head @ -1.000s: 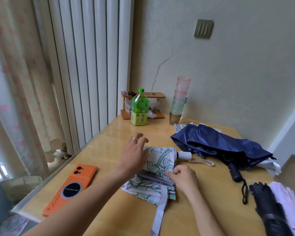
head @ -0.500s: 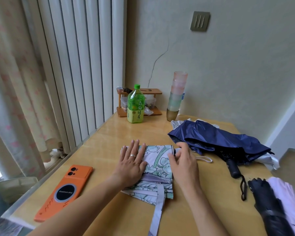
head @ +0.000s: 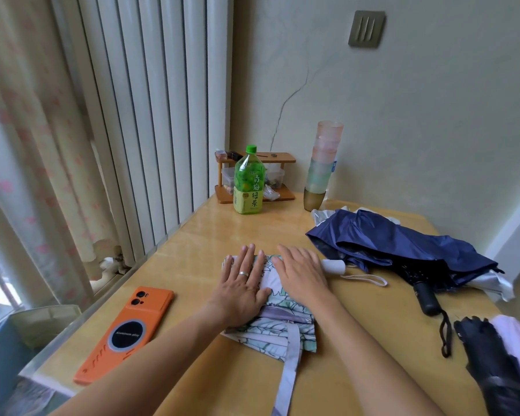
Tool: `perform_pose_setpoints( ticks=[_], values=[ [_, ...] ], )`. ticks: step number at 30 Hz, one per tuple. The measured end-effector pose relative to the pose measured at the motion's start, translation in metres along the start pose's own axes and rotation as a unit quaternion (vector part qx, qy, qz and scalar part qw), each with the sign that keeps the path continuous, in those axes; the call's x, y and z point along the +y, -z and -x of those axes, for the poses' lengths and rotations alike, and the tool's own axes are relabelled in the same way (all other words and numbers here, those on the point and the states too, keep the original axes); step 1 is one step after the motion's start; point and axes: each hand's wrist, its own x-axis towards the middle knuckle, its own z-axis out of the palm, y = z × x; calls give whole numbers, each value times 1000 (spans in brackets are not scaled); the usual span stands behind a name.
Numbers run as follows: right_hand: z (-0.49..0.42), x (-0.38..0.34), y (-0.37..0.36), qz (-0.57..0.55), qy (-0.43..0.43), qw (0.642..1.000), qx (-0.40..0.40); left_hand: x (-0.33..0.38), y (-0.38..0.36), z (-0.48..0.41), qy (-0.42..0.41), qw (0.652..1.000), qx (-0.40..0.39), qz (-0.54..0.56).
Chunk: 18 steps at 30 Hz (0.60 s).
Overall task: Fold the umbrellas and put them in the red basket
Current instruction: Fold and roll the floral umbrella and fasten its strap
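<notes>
A floral green-and-white umbrella (head: 278, 327) lies collapsed on the wooden table (head: 210, 232), its white handle (head: 333, 267) pointing right and its closing strap (head: 288, 373) trailing toward me. My left hand (head: 242, 283) and my right hand (head: 302, 273) both press flat on its fabric, fingers straight, side by side. A navy blue umbrella (head: 403, 247) with a black handle (head: 427, 298) lies loosely bunched to the right. A black-and-lilac umbrella (head: 499, 364) shows at the lower right edge. No red basket is in view.
An orange phone (head: 126, 331) lies at the table's left front. At the back stand a green tea bottle (head: 249, 183), a small wooden rack (head: 255, 175) and a stack of cups (head: 321, 166). Blinds and a curtain line the left side.
My right hand has opened and moved up from the near edge of the floral umbrella to lie flat beside my left hand. My left hand has flattened on the fabric.
</notes>
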Motion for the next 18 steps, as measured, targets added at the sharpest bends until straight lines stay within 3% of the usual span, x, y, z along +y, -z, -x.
perform_pose_setpoints(
  ticks=[4,14,18],
  values=[
    [10,1,-17,21,22,998,58,0,5,0,3,999,-47,-2],
    [12,1,-7,-25,-3,997,-75,1,6,1,7,999,-49,-7],
    [32,0,0,-60,25,992,-104,3,6,4,6,999,-34,-4]
  ],
)
